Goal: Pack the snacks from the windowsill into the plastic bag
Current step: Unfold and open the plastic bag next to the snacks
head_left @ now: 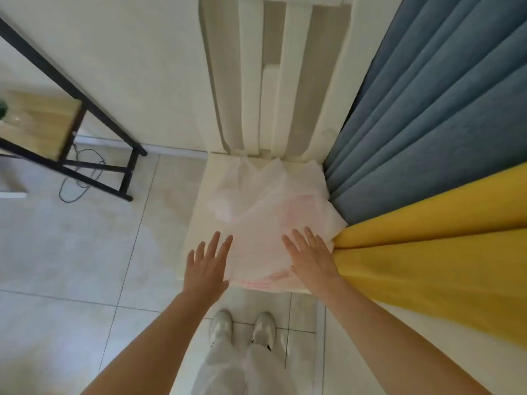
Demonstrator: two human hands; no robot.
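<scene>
Lying crumpled and flat on the white windowsill (199,212) beside the blue curtain (427,124) and yellow curtain (427,252), the thin whitish plastic bag (265,218) looks very light, limp and slippery, so it will likely slide and collapse rather than hold any shape. Both hands are spread with straight fingers and grip nothing: the left hand (206,266) is at the bag's near left edge, the right hand (310,258) lies over its near right part. No snacks are visible, and the best hold is probably a pinch at the handles or mouth, whose position I cannot make out.
</scene>
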